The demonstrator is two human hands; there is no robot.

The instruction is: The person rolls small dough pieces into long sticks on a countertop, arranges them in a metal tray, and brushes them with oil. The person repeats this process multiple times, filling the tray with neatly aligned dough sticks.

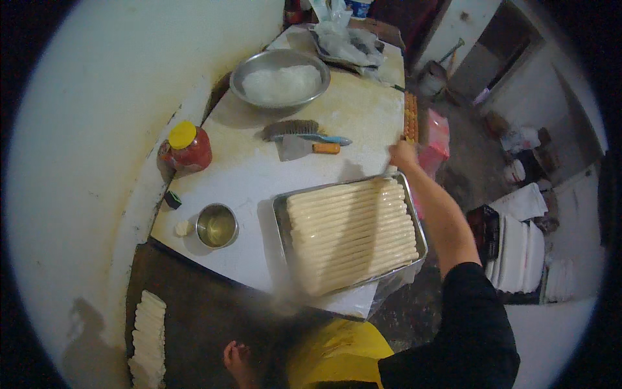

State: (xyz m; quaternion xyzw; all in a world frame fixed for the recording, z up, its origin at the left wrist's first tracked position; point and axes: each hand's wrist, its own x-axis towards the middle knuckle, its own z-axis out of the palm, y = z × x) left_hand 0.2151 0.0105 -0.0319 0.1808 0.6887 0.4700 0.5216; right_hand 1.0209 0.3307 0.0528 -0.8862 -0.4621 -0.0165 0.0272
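At the right edge of the white worktable (252, 180), my right hand (403, 153) is closed near the top corner of a metal tray; whether it grips anything there is unclear. Rows of pale dough strips (350, 228) fill the metal tray (278, 214). My left hand (235, 355) hangs low in front of the table with curled fingers, nothing visible in it. A metal cup of yellowish liquid (216, 226) stands left of the tray, beside a small dough piece (183, 228). Beyond the tray lie a scraper with a wooden handle (325, 148) and a bench brush (296, 128).
A metal bowl of white flour (280, 82) and plastic bags (347, 44) stand at the far end. A red jar with yellow lid (190, 148) is by the wall. More dough pieces (148, 335) lie lower left. A pink bag (435, 136) hangs right; a black crate (486, 233) is beyond.
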